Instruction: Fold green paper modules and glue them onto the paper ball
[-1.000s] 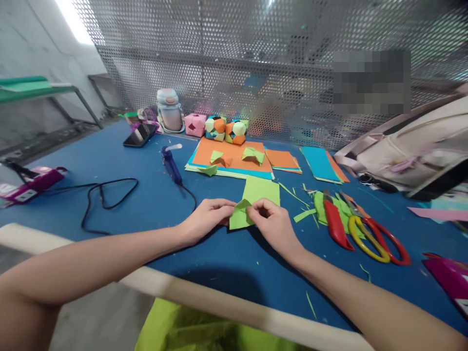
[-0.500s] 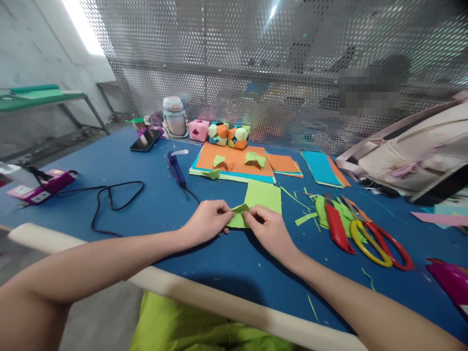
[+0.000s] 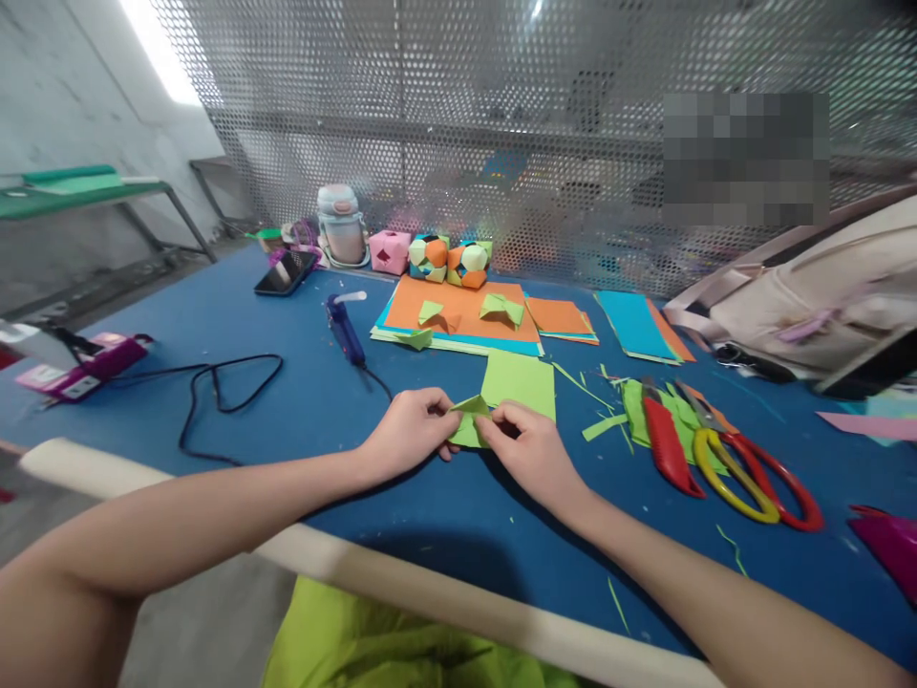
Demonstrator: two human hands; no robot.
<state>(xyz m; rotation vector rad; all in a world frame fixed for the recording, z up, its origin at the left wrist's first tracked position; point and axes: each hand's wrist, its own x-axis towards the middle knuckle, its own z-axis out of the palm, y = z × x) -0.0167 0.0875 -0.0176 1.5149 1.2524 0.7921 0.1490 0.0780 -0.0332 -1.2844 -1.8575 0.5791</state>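
My left hand point(image 3: 412, 428) and my right hand point(image 3: 528, 449) both pinch a small folded green paper piece point(image 3: 469, 422) on the blue table point(image 3: 301, 401). The fingers of each hand are closed on its edges, left from the left side, right from the right. A flat green paper sheet point(image 3: 521, 380) lies just behind it, partly under the folded piece.
Right of my hands lie a red utility knife point(image 3: 670, 445) and red and yellow scissors point(image 3: 745, 466) on green scraps. Behind are orange and blue paper stacks point(image 3: 458, 311), folded paper cubes point(image 3: 444, 258), a blue glue gun point(image 3: 344, 328) with a black cable point(image 3: 215, 397), a phone point(image 3: 282, 274) and a beige bag point(image 3: 809, 296).
The green piece has been folded down smaller between my fingers and my hands have drawn closer together. The view has shifted slightly.
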